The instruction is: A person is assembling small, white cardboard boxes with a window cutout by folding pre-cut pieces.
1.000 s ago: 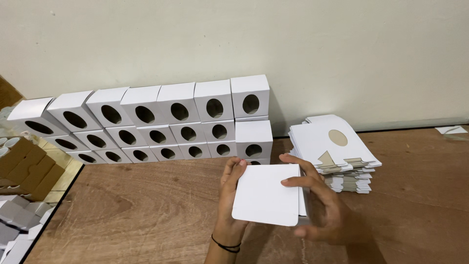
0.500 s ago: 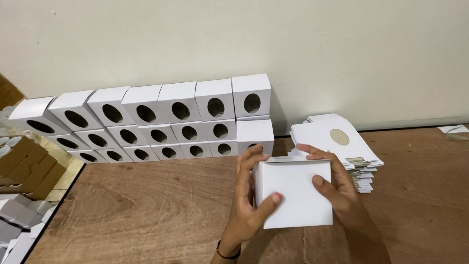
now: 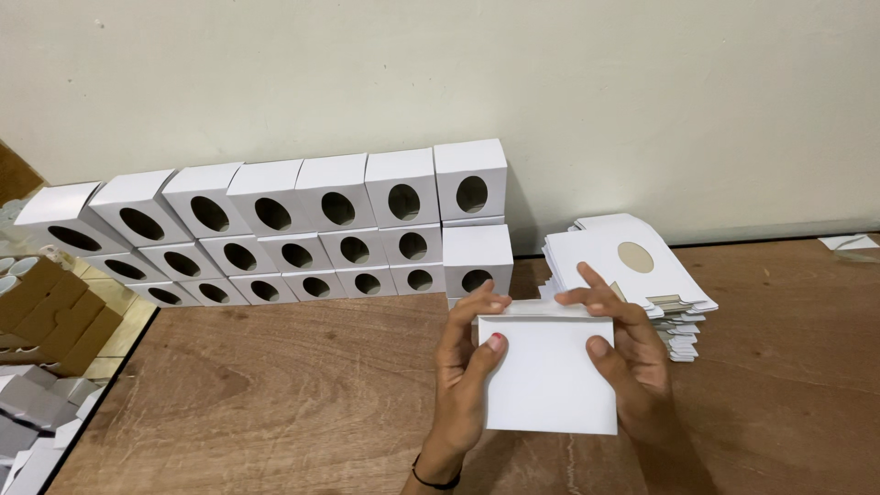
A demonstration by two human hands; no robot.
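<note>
Closest to the camera, at the lower left edge, a loose heap of pale flat card pieces point(image 3: 27, 431) lying below desk level, with brown cardboard pieces point(image 3: 50, 307) stacked just above them. On the left wrist, a thin dark band point(image 3: 435, 480).

Above the brown wooden desk point(image 3: 257, 394), mid-frame: a white folded carton point(image 3: 550, 376), held up between both hands and clear of the surface, its plain face towards the camera and a narrow top flap bent over along the upper edge. Left hand point(image 3: 467, 367) clasped round the carton's left side — thumb pressed on the front face, fingertips curled onto the top corner. Right hand point(image 3: 628, 353) gripping the right side, thumb on the front face, fingers spread along the folded top flap.

Just behind the right hand, a stack of flat white carton blanks point(image 3: 632, 266) resting on the desk, the topmost showing an oval cut-out.

Behind the left hand, a wall of finished white boxes point(image 3: 293, 229) — each with an oval window in its front, stacked in rows against the cream wall point(image 3: 550, 92) and running leftwards; nearest box just beyond the left fingertips, contact not discernible.

Far right, against the wall's foot, a small white scrap point(image 3: 848, 242) on the desk.
</note>
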